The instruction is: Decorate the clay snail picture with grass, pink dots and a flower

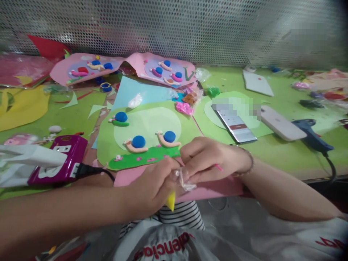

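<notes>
Both hands meet at the front edge of the table, over a pink sheet (217,186). Fingers of my left hand (159,183) are closed round a small clear plastic bag (186,183), and something yellow (171,201) pokes out below them. My right hand (208,159) pinches the other side of the same bag; a thin pink bit (218,167) shows at its fingers. Just behind the hands lies a green sheet (106,145) with a paler oval, bearing blue-shelled clay snails (138,141) and a dark green clay strip (122,164).
Pink sheets with more snails (125,65) lie against a perforated metal screen (168,29). A purple power strip (63,170) is at left. To the right are a phone (237,127), a white phone (284,123) and a blue glue gun (312,134) with its cable.
</notes>
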A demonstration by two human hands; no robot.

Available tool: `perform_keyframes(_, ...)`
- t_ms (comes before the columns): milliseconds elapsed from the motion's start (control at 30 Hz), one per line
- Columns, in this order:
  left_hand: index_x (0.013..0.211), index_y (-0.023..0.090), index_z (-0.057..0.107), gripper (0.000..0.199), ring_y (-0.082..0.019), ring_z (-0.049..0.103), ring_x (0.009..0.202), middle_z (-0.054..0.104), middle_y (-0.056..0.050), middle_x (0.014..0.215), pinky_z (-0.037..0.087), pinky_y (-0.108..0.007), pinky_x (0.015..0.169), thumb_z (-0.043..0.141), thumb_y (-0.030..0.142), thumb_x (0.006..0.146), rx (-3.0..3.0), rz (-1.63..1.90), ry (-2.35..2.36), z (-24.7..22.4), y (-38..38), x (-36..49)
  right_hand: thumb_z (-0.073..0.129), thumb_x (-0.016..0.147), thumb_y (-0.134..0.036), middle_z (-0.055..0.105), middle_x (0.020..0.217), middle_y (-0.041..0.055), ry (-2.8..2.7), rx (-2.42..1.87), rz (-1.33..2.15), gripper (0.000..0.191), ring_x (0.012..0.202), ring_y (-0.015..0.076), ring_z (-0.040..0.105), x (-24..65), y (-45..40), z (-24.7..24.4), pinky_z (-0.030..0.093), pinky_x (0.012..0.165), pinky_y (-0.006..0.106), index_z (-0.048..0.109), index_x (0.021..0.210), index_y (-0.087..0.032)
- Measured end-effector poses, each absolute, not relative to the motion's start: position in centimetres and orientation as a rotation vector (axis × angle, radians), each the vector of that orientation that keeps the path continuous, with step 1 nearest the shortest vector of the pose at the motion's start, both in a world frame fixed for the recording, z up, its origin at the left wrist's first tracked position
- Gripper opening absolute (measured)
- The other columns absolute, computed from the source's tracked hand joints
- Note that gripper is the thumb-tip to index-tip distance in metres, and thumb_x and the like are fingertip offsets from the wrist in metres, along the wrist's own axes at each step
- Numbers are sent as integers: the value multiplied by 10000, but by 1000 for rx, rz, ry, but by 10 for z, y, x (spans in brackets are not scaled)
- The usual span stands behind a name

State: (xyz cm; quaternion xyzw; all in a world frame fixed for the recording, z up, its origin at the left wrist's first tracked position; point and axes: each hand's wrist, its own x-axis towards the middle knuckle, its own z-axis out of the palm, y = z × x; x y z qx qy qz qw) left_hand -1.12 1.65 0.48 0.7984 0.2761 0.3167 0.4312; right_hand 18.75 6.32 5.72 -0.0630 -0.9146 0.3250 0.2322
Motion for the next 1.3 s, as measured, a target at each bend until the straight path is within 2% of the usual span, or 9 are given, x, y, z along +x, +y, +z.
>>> perform_keyframes(133,851,222,421,247,-121,424,595,461,23,671,327,-254,549,266,377,964,1768,706,880,3,18,-9,488,895,-193,511,708,40,-2539,-192,695,168,640,71,472,188,62,52,371,601,172,627,890,-99)
perform_keyframes(300,771,207,384,342,-107,385,586,402,32,668,313,-236,524,262,473,949,1573,756,908,5,25,-2,450,888,-163,478,698,17,-2738,-335,557,250,593,73,398,187,63,42,295,529,200,550,661,-138)
perform_keyframes(433,759,202,368,375,-106,358,592,369,30,678,311,-239,527,256,514,936,1530,747,864,6,27,-1,422,880,-153,454,678,4,-2775,-345,384,274,537,86,292,185,62,41,237,484,232,518,624,-149)
perform_keyframes(667,842,197,393,411,-116,350,651,353,20,735,330,-254,578,253,579,908,1489,603,766,3,24,-6,413,893,-147,427,623,-10,-2761,-336,337,312,525,86,278,184,60,44,244,477,229,496,592,-148)
perform_keyframes(833,872,188,392,490,-115,312,650,344,26,732,284,-251,555,369,675,821,1550,545,697,2,26,-8,451,876,-137,443,617,-13,-2742,-301,409,275,524,79,309,184,59,44,245,471,219,507,607,-148)
perform_keyframes(1067,899,192,430,383,-115,390,679,445,21,763,304,-255,599,403,573,871,1656,604,668,3,28,-9,498,858,-149,429,606,-26,-2701,-257,659,197,545,75,354,188,63,52,295,525,209,548,668,-166)
perform_keyframes(1200,918,190,415,367,-117,405,657,458,18,752,302,-252,570,389,554,881,1685,572,722,3,28,-8,446,885,-161,401,586,-17,-2720,-282,358,299,516,95,285,187,61,47,244,488,246,482,588,-161)
perform_keyframes(1300,928,182,407,392,-128,423,680,466,3,783,298,-244,549,487,552,825,1705,541,737,4,27,-6,420,901,-165,400,585,-11,-2739,-294,192,332,507,103,250,186,58,44,228,484,255,474,573,-160)
